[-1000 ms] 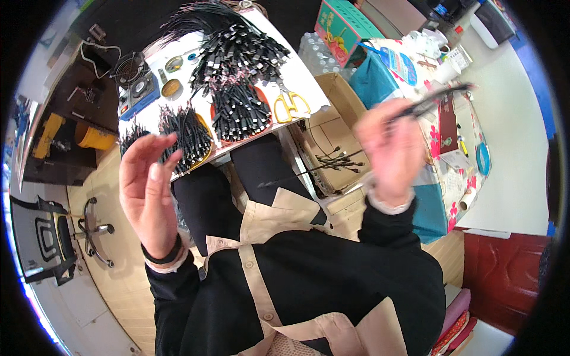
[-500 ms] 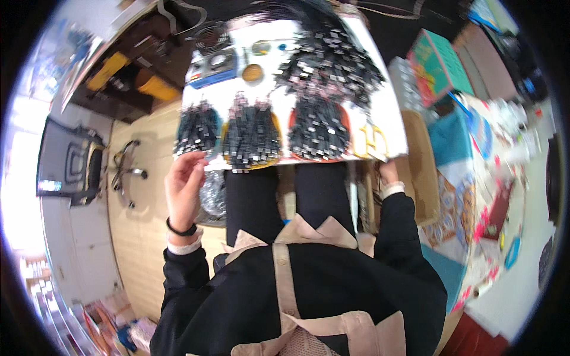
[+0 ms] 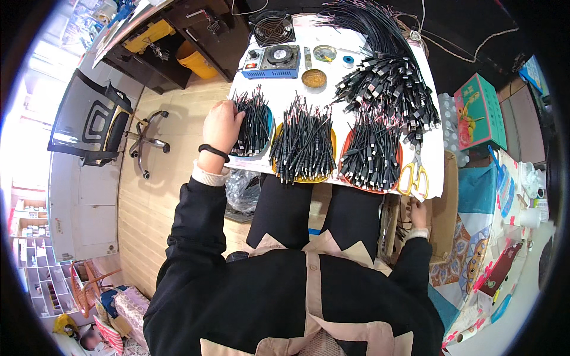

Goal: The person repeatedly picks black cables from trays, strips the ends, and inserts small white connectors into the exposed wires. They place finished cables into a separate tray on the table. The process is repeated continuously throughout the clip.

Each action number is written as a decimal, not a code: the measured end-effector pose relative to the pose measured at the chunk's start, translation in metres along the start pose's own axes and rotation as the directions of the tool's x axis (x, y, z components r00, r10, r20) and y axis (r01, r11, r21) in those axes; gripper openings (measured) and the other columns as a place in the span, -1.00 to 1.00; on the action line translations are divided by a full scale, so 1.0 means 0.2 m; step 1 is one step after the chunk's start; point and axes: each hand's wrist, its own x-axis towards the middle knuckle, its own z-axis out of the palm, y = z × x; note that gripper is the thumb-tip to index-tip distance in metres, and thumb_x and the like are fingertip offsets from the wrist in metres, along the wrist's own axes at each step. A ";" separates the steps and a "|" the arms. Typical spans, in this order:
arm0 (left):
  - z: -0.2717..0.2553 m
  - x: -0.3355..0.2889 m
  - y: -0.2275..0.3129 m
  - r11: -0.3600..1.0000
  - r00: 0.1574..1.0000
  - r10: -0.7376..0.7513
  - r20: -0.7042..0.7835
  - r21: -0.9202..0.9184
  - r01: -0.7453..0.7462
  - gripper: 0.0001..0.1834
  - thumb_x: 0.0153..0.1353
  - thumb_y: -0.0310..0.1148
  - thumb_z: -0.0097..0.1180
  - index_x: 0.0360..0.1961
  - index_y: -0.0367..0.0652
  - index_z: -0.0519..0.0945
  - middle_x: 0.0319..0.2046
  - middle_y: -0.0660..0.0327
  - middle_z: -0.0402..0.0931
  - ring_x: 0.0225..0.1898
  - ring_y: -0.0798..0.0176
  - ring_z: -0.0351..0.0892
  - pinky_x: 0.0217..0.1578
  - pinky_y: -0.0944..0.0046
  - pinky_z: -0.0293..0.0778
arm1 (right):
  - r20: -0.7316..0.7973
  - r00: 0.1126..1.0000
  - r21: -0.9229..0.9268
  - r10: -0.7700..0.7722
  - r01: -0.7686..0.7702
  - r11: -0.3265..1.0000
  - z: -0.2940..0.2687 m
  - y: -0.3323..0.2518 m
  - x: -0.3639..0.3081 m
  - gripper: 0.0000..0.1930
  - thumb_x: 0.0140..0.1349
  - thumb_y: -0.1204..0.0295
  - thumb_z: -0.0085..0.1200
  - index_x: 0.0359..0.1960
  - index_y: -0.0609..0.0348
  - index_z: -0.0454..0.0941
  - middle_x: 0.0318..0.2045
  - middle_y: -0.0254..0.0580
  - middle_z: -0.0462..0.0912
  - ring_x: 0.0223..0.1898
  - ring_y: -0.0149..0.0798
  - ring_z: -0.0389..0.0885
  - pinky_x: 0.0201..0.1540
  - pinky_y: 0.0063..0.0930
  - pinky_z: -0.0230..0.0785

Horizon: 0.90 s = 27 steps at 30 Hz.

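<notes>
My left hand (image 3: pixel 221 127) is at the table's left edge, beside a bundle of short black cables (image 3: pixel 252 121) in a teal tray (image 3: pixel 271 123). Its fingers are curled together, and whatever they hold is hidden. More black cables (image 3: pixel 303 142) fill a yellow tray (image 3: pixel 277 132) in the middle, and a third bundle (image 3: pixel 371 151) lies in an orange tray (image 3: pixel 346 155). Below the front right corner, my right hand (image 3: pixel 418 215) is close to yellow-handled scissors (image 3: pixel 414 178) and above a cardboard box; its fingers are partly hidden.
A large heap of black USB cables (image 3: pixel 386 89) covers the table's back right. Behind the trays are a blue soldering-type device (image 3: pixel 270 64), a fan (image 3: pixel 274 29), a round tin (image 3: pixel 313 78) and a small spool (image 3: pixel 348 60). The cardboard box (image 3: pixel 444 219) stands right, an office chair (image 3: pixel 89 121) left.
My left hand has moved forward from the front left corner to beside the left cable bundle, and its fingers have curled in. My right hand stays by the front right corner. The view has shifted.
</notes>
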 end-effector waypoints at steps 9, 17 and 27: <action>0.06 0.00 0.02 0.976 0.994 0.101 -0.045 0.196 -0.090 -0.88 0.16 -0.40 0.12 -0.41 -0.24 0.50 -0.41 -0.04 0.54 -0.36 -0.14 0.59 -0.35 -0.05 0.53 | -0.138 0.988 0.067 -0.072 0.082 0.994 -0.25 -0.26 -0.68 -0.81 0.40 0.31 -0.01 -0.12 0.13 0.55 -0.36 -0.42 0.62 -0.41 -0.57 0.51 -0.46 -0.69 0.25; 0.05 0.06 -0.01 0.987 0.999 0.027 0.039 0.156 -0.033 -0.88 0.12 -0.41 0.08 -0.46 -0.24 0.59 -0.44 -0.08 0.61 -0.36 -0.17 0.65 -0.31 -0.06 0.58 | -0.121 0.875 0.010 -0.468 0.472 0.881 -0.06 -1.00 -1.02 -0.79 0.41 0.44 -0.04 -0.06 0.30 0.55 -0.29 -0.26 0.64 -0.28 -0.47 0.56 -0.18 -0.59 0.42; -0.10 0.05 -0.13 0.960 0.994 -0.111 -0.014 -0.260 0.104 -0.83 -0.03 -0.38 0.18 -0.58 -0.31 0.61 -0.54 -0.12 0.57 -0.40 -0.15 0.63 -0.31 0.02 0.53 | 0.348 0.561 -0.124 -0.751 0.822 0.556 0.77 -1.72 -1.20 -0.82 0.26 0.40 0.10 -0.33 0.30 0.60 -0.53 -0.04 0.63 -0.46 -0.17 0.65 -0.37 -0.35 0.44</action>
